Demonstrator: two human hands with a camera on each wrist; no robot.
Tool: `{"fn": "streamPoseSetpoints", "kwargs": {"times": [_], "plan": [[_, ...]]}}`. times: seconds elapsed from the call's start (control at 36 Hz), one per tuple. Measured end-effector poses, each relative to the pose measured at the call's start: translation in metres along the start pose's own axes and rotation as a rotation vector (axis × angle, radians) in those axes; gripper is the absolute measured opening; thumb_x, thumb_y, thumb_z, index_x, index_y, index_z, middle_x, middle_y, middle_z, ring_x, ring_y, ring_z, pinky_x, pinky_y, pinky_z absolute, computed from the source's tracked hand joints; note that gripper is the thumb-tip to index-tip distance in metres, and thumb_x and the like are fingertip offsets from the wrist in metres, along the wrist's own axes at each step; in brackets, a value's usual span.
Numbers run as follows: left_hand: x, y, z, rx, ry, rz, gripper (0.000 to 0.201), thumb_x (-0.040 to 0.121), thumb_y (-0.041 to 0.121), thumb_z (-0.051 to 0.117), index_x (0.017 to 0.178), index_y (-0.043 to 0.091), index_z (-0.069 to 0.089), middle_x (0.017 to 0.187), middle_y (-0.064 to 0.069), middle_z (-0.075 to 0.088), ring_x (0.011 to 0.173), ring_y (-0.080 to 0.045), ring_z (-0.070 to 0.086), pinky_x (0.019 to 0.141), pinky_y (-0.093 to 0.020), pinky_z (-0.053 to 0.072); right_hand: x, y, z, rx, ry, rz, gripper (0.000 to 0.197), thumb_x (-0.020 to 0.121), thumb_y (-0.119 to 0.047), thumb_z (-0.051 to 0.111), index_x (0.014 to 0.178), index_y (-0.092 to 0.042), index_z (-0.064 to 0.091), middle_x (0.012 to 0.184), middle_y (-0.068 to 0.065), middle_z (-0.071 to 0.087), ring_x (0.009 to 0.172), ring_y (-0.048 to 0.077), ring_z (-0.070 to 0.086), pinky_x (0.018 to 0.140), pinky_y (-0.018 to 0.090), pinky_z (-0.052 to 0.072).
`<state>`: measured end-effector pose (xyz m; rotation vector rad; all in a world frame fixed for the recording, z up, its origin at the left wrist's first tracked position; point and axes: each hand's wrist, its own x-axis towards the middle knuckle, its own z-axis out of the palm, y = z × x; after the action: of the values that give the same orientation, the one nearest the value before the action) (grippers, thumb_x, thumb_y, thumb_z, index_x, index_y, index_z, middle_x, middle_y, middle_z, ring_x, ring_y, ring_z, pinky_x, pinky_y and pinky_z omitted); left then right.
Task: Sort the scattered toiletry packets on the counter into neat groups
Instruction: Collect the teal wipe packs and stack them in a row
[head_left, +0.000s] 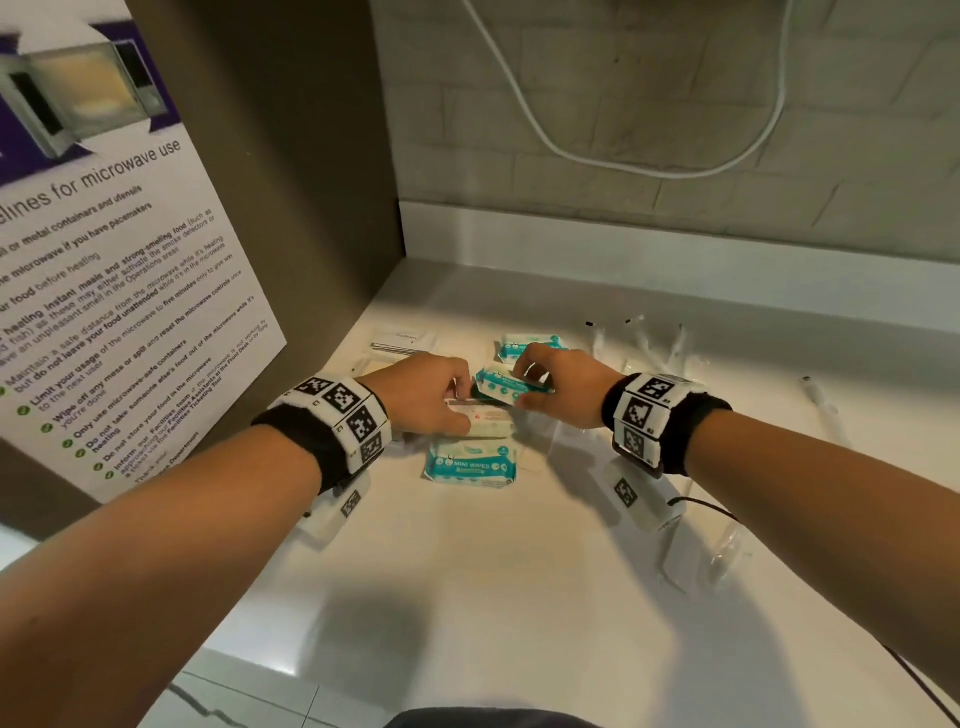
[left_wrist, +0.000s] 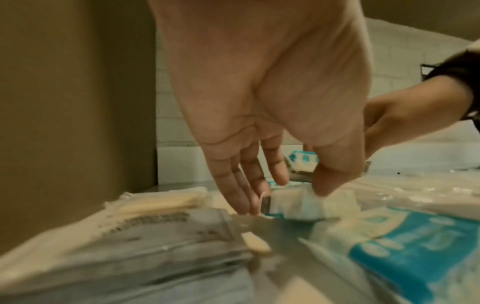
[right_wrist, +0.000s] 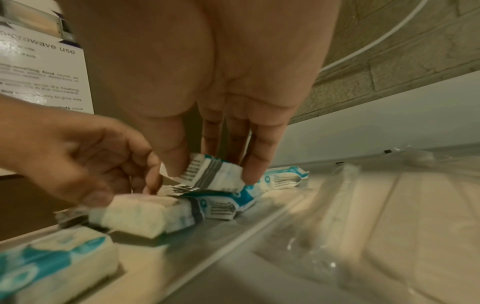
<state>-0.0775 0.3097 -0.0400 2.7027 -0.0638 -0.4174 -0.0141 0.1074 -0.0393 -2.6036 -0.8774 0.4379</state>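
My left hand (head_left: 460, 410) grips a white wipes packet (head_left: 491, 418) that lies on the white counter (head_left: 467, 571), thumb on its near side and fingers on its far end. The left wrist view shows that left hand (left_wrist: 291, 197) closed round the white packet (left_wrist: 298, 205). My right hand (head_left: 524, 382) pinches a teal mini wipes packet (head_left: 506, 388) just above and behind it, lifted and tilted. In the right wrist view the right hand (right_wrist: 211, 173) holds this teal packet (right_wrist: 221, 182) between thumb and fingers.
A teal packet (head_left: 470, 462) lies nearest me, another teal one (head_left: 527, 345) farther back. Flat white sachets (head_left: 400, 343) sit by the brown side panel (head_left: 291, 208). Clear-wrapped slim items (head_left: 639, 338) are scattered on the right. A tiled back wall and a white cable (head_left: 545, 135) stand behind.
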Motion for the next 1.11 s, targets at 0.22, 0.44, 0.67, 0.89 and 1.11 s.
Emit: {"fn": "streamPoseSetpoints", "kwargs": {"times": [0.22,0.44,0.67,0.89,1.11], "plan": [[-0.004,-0.01,-0.046,-0.126,0.405,-0.069,0.021,0.084,0.034,0.063,0.092,0.015,0.058,0.085,-0.006,0.066,0.068,-0.02,0.058,0.062,-0.031,0.047,-0.003,-0.002,0.0,0.013,-0.077,-0.029,0.026,0.082,-0.029,0.069,0.103,-0.018,0.058,0.105,0.0,0.063,0.089,0.02,0.06,0.082,0.03,0.051],[0.003,-0.008,-0.057,-0.282,0.531,-0.056,0.03,0.1,0.033,0.044,0.099,0.011,0.065,0.095,-0.008,0.069,0.088,-0.022,0.066,0.068,-0.035,0.05,0.008,-0.021,0.018,-0.093,-0.118,-0.144,0.026,0.083,-0.034,0.071,0.102,-0.016,0.068,0.093,-0.007,0.061,0.082,0.011,0.053,0.075,0.023,0.04],[0.016,-0.014,-0.032,-0.564,0.398,-0.043,0.024,0.104,0.026,0.04,0.102,0.012,0.059,0.099,-0.005,0.065,0.079,-0.011,0.064,0.043,-0.011,0.045,0.013,-0.012,0.007,-0.162,0.008,-0.129,0.028,0.087,-0.037,0.065,0.111,-0.023,0.067,0.113,-0.001,0.062,0.103,0.019,0.056,0.091,0.034,0.047],[0.027,-0.013,-0.034,-0.573,0.423,-0.038,0.036,0.104,0.04,0.036,0.101,0.011,0.057,0.094,-0.007,0.068,0.061,-0.01,0.065,0.042,-0.014,0.043,0.01,-0.005,0.014,-0.247,-0.068,-0.101,0.042,0.094,-0.038,0.053,0.133,-0.021,0.056,0.128,0.007,0.054,0.116,0.024,0.051,0.101,0.039,0.044],[0.049,-0.004,-0.027,-0.54,0.315,-0.073,0.035,0.103,0.04,0.038,0.106,0.011,0.058,0.098,-0.01,0.069,0.064,-0.018,0.069,0.047,-0.022,0.048,0.005,-0.008,0.017,-0.172,-0.087,-0.151,0.038,0.094,-0.036,0.054,0.128,-0.022,0.061,0.127,0.002,0.057,0.113,0.021,0.054,0.1,0.035,0.044]]}}
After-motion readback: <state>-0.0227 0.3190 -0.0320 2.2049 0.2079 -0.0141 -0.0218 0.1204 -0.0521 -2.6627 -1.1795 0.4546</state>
